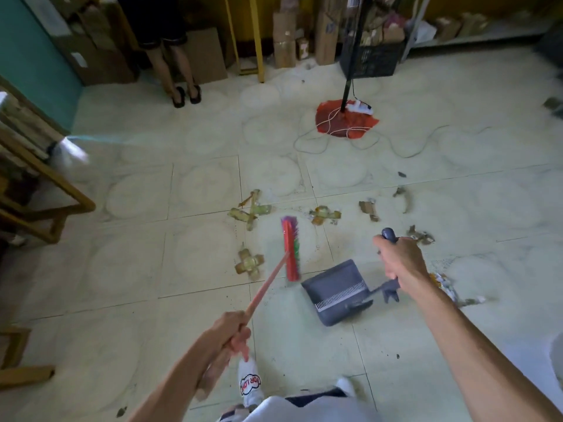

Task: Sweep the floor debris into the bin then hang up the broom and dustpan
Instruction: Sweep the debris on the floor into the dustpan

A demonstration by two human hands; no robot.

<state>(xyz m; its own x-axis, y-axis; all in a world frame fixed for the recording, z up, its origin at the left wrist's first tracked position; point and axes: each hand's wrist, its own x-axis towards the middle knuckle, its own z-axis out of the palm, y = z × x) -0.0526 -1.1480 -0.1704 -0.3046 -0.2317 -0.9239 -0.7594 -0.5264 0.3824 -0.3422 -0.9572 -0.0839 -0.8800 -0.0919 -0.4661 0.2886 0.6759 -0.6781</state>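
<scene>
Debris [252, 208] lies scattered across the floor [198, 269] beyond the tools, none yet collected, I judge; the left hand [233, 328] grasps the broom [291, 249], its head raised near the scraps to drag them nearer; the right hand [400, 258] clenches the dustpan [335, 289] handle, pan mouth facing the broom to catch them.

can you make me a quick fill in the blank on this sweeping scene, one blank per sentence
1. The left hand holds the handle of the ____.
2. The right hand holds the handle of the grey ____.
3. The broom head is mostly ____ in colour.
4. The scraps lie on the ____, not in the pan.

Missing words: broom; dustpan; red; floor
</scene>
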